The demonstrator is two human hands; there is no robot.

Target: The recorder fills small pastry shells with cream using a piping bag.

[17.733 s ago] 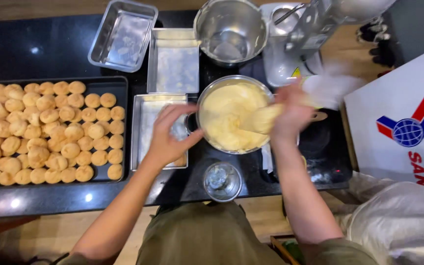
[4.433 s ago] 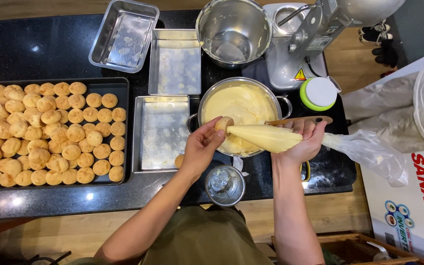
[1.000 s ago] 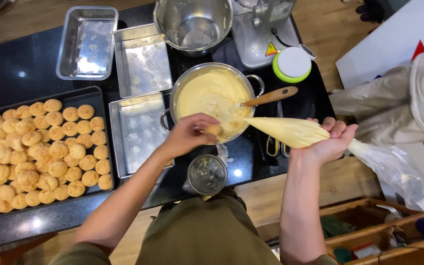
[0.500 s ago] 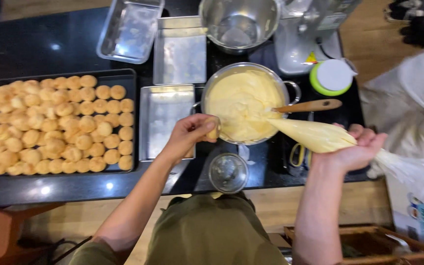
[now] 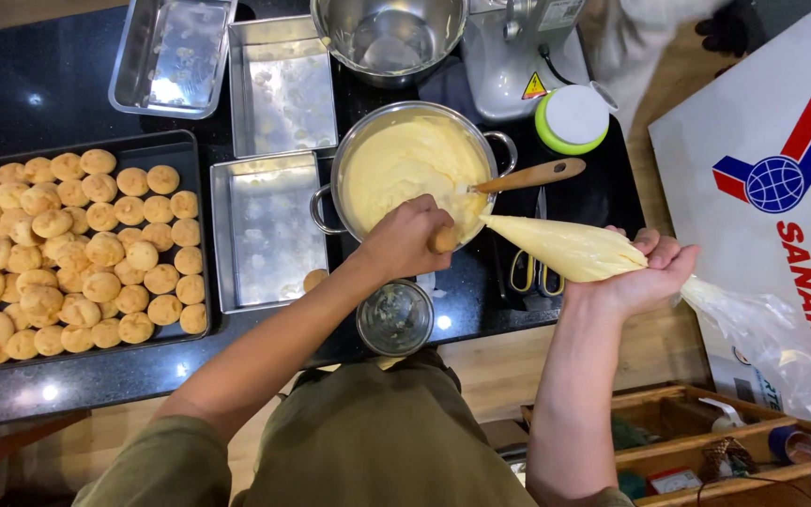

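The small pastry puff (image 5: 442, 238) sat pinched in the fingers (image 5: 421, 218) of the left hand (image 5: 405, 237), held over the 6 o'clock rim of the pot of yellow cream (image 5: 412, 167), and the tip of the filled piping bag (image 5: 565, 248) met it from 3 o'clock. The likeliest trouble, as I judged it, was a squeeze too hard from the right hand (image 5: 648, 274): cream could burst the shell or ooze out around the tip onto the dark surface (image 5: 39, 84). A loose pinch could also let the puff drop into the pot or into the little glass jar (image 5: 395, 316) at 6 o'clock of it. The right fingers were curled shut around the twisted neck of the bag, whose slack plastic tail trailed off toward 4 o'clock. The left forearm came up from 7 o'clock, wrist bent down over the puff; the right forearm rose almost straight from 6 o'clock, palm turned up. A wooden spoon (image 5: 527, 176) rested in the pot with its handle toward 3 o'clock, scissors (image 5: 535, 268) lay beneath the bag, and a tray of baked puffs (image 5: 68, 249) lay well off at 9 o'clock.
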